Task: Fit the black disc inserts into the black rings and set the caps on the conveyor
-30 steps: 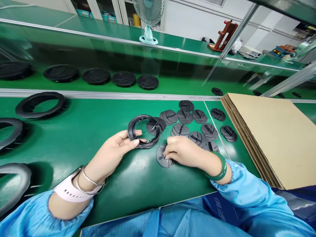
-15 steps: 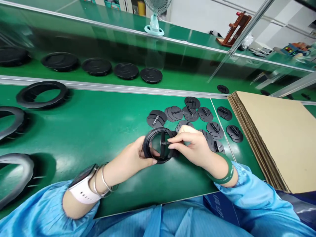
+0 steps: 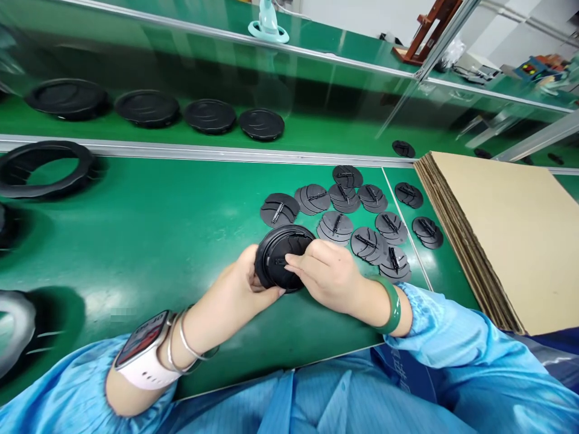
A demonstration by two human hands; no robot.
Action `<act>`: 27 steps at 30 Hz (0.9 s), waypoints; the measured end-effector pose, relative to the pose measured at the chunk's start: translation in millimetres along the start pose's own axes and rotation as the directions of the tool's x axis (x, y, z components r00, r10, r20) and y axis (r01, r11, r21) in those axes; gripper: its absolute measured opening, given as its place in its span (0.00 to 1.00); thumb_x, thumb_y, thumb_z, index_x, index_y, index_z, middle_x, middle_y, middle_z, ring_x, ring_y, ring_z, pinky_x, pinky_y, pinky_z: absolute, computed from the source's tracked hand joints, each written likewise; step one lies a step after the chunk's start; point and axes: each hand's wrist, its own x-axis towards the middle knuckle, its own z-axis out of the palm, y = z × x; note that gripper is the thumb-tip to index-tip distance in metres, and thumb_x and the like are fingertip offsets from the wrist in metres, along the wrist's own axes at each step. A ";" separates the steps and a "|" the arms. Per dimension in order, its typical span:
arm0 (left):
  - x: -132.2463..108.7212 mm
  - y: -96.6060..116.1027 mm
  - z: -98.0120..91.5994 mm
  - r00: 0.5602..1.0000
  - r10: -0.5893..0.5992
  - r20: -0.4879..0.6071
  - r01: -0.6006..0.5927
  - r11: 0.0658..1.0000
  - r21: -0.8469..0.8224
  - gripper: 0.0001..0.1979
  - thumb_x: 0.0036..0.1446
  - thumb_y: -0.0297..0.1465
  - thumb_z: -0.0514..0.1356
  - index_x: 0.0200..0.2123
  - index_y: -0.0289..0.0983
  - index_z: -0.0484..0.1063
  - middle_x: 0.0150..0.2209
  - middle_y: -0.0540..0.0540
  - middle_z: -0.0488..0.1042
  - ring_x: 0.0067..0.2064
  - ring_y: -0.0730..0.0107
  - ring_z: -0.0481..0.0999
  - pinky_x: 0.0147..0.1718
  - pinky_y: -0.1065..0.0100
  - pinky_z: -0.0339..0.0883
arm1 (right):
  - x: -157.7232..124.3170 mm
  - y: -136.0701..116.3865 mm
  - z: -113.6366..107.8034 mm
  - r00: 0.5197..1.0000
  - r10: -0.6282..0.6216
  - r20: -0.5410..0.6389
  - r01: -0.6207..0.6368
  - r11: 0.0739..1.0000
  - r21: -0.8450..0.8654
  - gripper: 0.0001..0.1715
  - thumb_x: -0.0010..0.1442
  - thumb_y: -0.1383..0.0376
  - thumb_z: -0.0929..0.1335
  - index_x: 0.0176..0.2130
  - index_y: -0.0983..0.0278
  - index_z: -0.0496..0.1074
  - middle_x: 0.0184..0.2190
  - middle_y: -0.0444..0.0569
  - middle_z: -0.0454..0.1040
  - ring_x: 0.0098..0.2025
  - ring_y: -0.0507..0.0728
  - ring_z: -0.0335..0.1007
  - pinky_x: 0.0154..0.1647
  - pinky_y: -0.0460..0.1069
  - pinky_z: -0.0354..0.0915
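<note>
My left hand [image 3: 249, 286] is wrapped around the outer left side of a black round ring [image 3: 262, 260], held a little above the green tabletop. Inside the ring's opening lies a flat black disc [image 3: 286, 246], which now covers most of it. My right hand [image 3: 329, 272] pinches the raised bar at the disc's middle between thumb and fingertips, and its fingers hide the disc's right part. Just beyond the ring, similar loose black discs [image 3: 279, 210] with ridged centre bars lie spread on the table.
Large black rings [image 3: 85, 158] stand along the left side. Round black covers [image 3: 261, 123] sit in a row on the ledge behind the metal rail [image 3: 217, 154]. A stack of cardboard sheets [image 3: 497, 235] lies at the right, and a fan base [image 3: 268, 31] stands at the back.
The disc has turned from edge-on to lying flat across the ring's opening, with my right hand moving left along with it. The view has shifted slightly.
</note>
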 end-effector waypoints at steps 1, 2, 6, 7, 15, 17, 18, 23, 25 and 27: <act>-0.2 -0.2 0.1 1.000 0.003 -0.001 -0.003 1.000 0.005 0.31 0.46 0.37 0.72 0.51 0.41 0.63 0.45 0.46 0.79 0.47 0.53 0.81 0.44 0.56 0.77 | -0.4 0.1 0.6 1.000 -0.018 -0.002 0.018 1.000 -0.009 0.10 0.70 0.68 0.64 0.41 0.62 0.75 0.26 0.45 0.66 0.29 0.54 0.61 0.29 0.50 0.59; -0.2 -0.2 0.1 1.000 0.008 -0.006 -0.008 1.000 0.015 0.31 0.47 0.37 0.72 0.52 0.41 0.63 0.45 0.46 0.79 0.46 0.53 0.81 0.43 0.56 0.77 | -0.8 0.3 1.1 0.999 -0.038 -0.006 0.038 0.999 -0.014 0.10 0.69 0.69 0.64 0.42 0.62 0.75 0.26 0.45 0.66 0.29 0.54 0.61 0.29 0.50 0.59; 0.1 1.2 -0.1 0.999 0.030 -0.023 -0.029 0.998 0.059 0.31 0.47 0.38 0.71 0.52 0.40 0.62 0.44 0.46 0.78 0.44 0.54 0.81 0.41 0.57 0.78 | -1.5 2.3 3.4 0.991 -0.109 -0.071 0.108 0.994 -0.016 0.10 0.67 0.72 0.65 0.45 0.63 0.73 0.27 0.46 0.67 0.30 0.54 0.62 0.28 0.50 0.60; 0.2 1.7 0.0 0.999 0.032 -0.021 -0.030 0.998 0.055 0.31 0.48 0.38 0.71 0.52 0.40 0.63 0.44 0.46 0.78 0.43 0.54 0.81 0.41 0.57 0.78 | -1.5 2.6 3.9 0.991 -0.109 -0.078 0.108 0.994 -0.017 0.10 0.67 0.72 0.65 0.46 0.63 0.73 0.27 0.46 0.66 0.30 0.54 0.61 0.28 0.50 0.60; -0.6 5.2 1.4 1.000 -0.007 -0.024 0.009 0.998 0.064 0.30 0.46 0.39 0.71 0.49 0.40 0.63 0.42 0.46 0.79 0.43 0.53 0.82 0.39 0.57 0.77 | 1.1 0.3 3.8 0.998 0.049 0.028 -0.050 0.998 0.037 0.11 0.70 0.65 0.64 0.42 0.63 0.75 0.28 0.46 0.66 0.30 0.54 0.60 0.30 0.50 0.58; -1.1 5.9 1.6 1.000 -0.013 -0.023 0.014 0.997 0.071 0.30 0.46 0.39 0.71 0.49 0.40 0.64 0.42 0.46 0.80 0.43 0.54 0.82 0.39 0.58 0.77 | 2.7 -0.4 1.8 0.994 0.083 0.069 -0.088 0.994 0.062 0.11 0.70 0.64 0.64 0.41 0.63 0.75 0.30 0.48 0.67 0.31 0.55 0.62 0.32 0.50 0.60; -1.2 6.2 1.7 1.000 -0.013 -0.022 0.014 0.997 0.073 0.29 0.46 0.39 0.71 0.49 0.40 0.64 0.42 0.46 0.80 0.42 0.54 0.82 0.39 0.58 0.77 | 3.5 -0.7 0.6 0.990 0.098 0.098 -0.105 0.992 0.068 0.11 0.70 0.64 0.64 0.41 0.63 0.75 0.31 0.48 0.68 0.32 0.55 0.63 0.32 0.50 0.61; -0.3 5.3 2.2 1.000 -0.006 -0.024 0.008 0.997 0.078 0.29 0.46 0.38 0.71 0.49 0.40 0.65 0.40 0.47 0.79 0.42 0.56 0.81 0.39 0.59 0.77 | 4.2 -4.9 -2.9 0.980 0.106 0.168 -0.115 0.992 0.046 0.13 0.72 0.65 0.61 0.43 0.66 0.74 0.34 0.52 0.71 0.36 0.58 0.67 0.36 0.52 0.66; 0.3 4.7 2.3 1.000 -0.004 -0.030 0.006 0.997 0.083 0.29 0.46 0.37 0.71 0.49 0.40 0.64 0.40 0.49 0.79 0.40 0.58 0.81 0.38 0.60 0.77 | 3.0 -8.0 -1.8 0.980 0.097 0.174 -0.103 0.994 0.027 0.15 0.71 0.68 0.60 0.52 0.69 0.71 0.38 0.55 0.73 0.39 0.59 0.68 0.39 0.53 0.69; 0.3 4.7 2.6 0.999 -0.001 -0.036 0.004 0.996 0.090 0.28 0.46 0.36 0.72 0.49 0.41 0.65 0.39 0.50 0.79 0.39 0.59 0.81 0.38 0.62 0.77 | 2.2 -11.7 0.1 0.974 0.094 0.205 -0.092 0.996 -0.015 0.20 0.70 0.71 0.59 0.59 0.71 0.66 0.40 0.58 0.73 0.41 0.61 0.67 0.40 0.55 0.70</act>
